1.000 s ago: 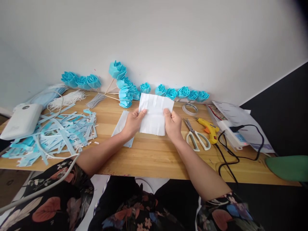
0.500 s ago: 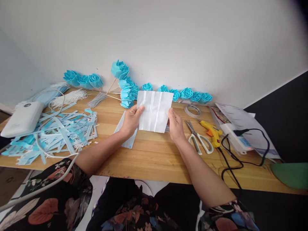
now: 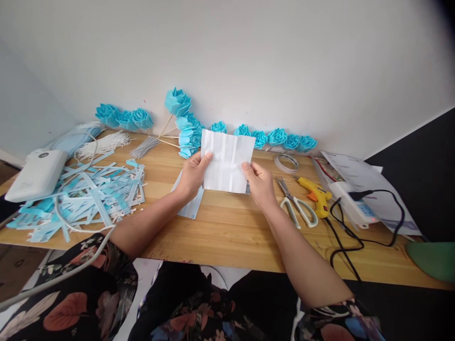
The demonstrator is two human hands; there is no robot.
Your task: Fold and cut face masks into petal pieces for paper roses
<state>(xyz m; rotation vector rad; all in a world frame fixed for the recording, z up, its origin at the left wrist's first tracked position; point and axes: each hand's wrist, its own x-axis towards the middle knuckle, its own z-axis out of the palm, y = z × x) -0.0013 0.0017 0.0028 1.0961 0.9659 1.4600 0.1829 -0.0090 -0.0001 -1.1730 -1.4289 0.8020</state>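
A person in a dark floral top sits at a light wooden table (image 3: 231, 244), holding up a square, white, creased fabric-like sheet (image 3: 227, 163) in front of them, above the middle of the table. Their left hand (image 3: 194, 179) grips the sheet's left edge, thumb on the near face; their right hand (image 3: 261, 184) pinches the right edge the same way. The hands are apart, with the sheet spread between them. Partly hidden below the left hand lies a pale blue pleated piece (image 3: 192, 209). From where I stand, I see scissors with white handles (image 3: 295, 203) lying partly open near the right forearm, and just beyond them a yellow glue gun (image 3: 318, 196) with a black cord. Bright blue handmade flowers (image 3: 279, 137) line the back of the table by the white wall, some on thin sticks. On the person's left, a loose heap of pale blue and white strips (image 3: 92, 189) spreads beside a white rounded box-shaped device (image 3: 37, 175).
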